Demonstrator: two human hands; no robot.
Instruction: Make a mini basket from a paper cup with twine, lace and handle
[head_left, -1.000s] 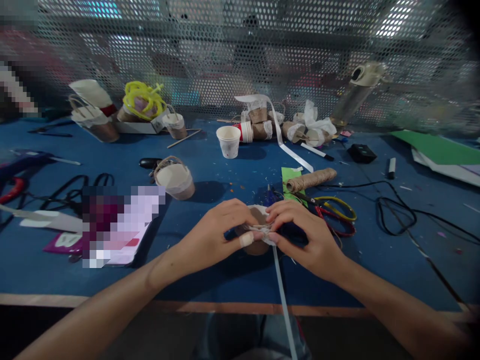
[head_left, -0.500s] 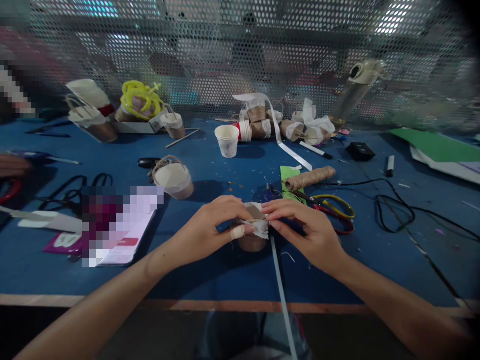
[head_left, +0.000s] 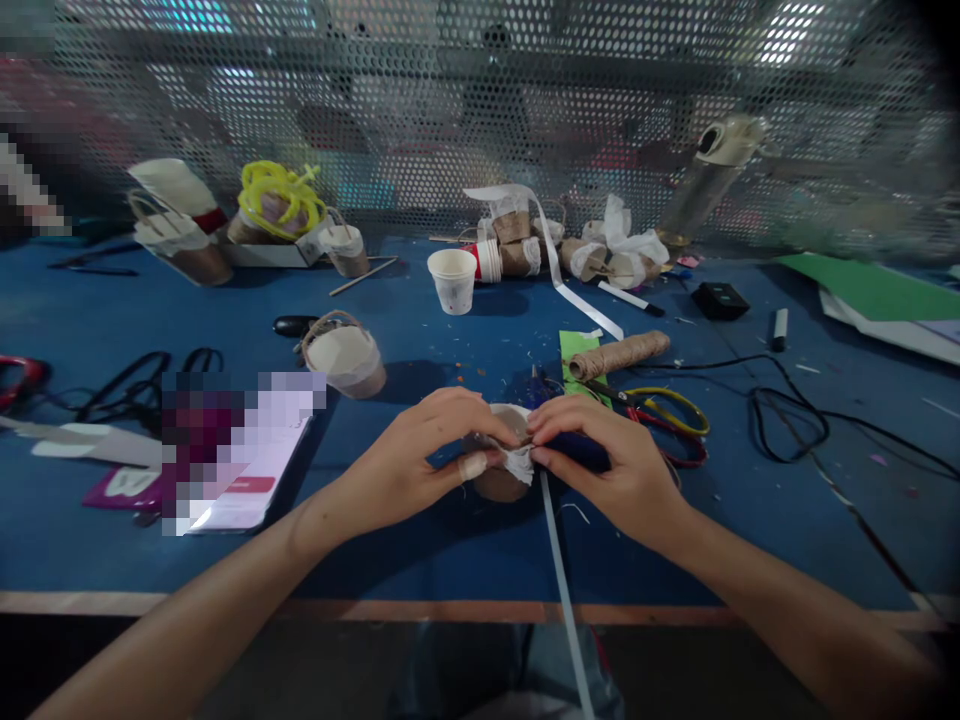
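A small brown paper cup (head_left: 501, 482) lies between both hands over the blue table (head_left: 450, 540), with a strip of white lace around its rim. My left hand (head_left: 420, 455), its thumb taped with a plaster, curls around the cup's left side. My right hand (head_left: 604, 460) pinches the lace at the cup's rim from the right. A white ribbon (head_left: 559, 575) runs from the cup down over the table's front edge.
A twine spool (head_left: 619, 355) and scissors (head_left: 667, 420) lie just behind my right hand. A finished cup basket (head_left: 346, 358) sits to the left, a white cup (head_left: 452, 281) and several decorated cups (head_left: 517, 240) further back. Black cables (head_left: 787, 420) trail right. A perforated metal screen (head_left: 480, 110) closes the back.
Both hands shifted slightly on the cup, drawing the lace tighter against its rim. At the far left, another person's hand seen half a second ago has left the view.
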